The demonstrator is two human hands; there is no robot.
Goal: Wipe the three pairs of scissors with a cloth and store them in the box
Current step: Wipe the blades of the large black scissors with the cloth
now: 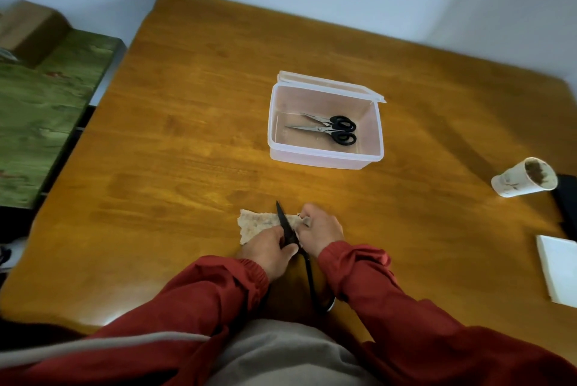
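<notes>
A clear plastic box (324, 158) stands open in the middle of the wooden table, its lid hinged back. Two pairs of black-handled scissors (327, 129) lie inside it, blades pointing left. Near the front edge, my left hand (268, 249) grips a pair of all-black scissors (285, 226) at their middle, tip pointing away from me and long handles running back between my wrists. A beige cloth (253, 224) lies under the blade. My right hand (318, 228) pinches the cloth's right end beside the blade.
A used paper cup (521, 181) lies tipped at the right, next to a dark flat object (566, 198). A white pad (559, 270) sits at the right edge. A green patterned cover (40, 114) lies left of the table (187, 135).
</notes>
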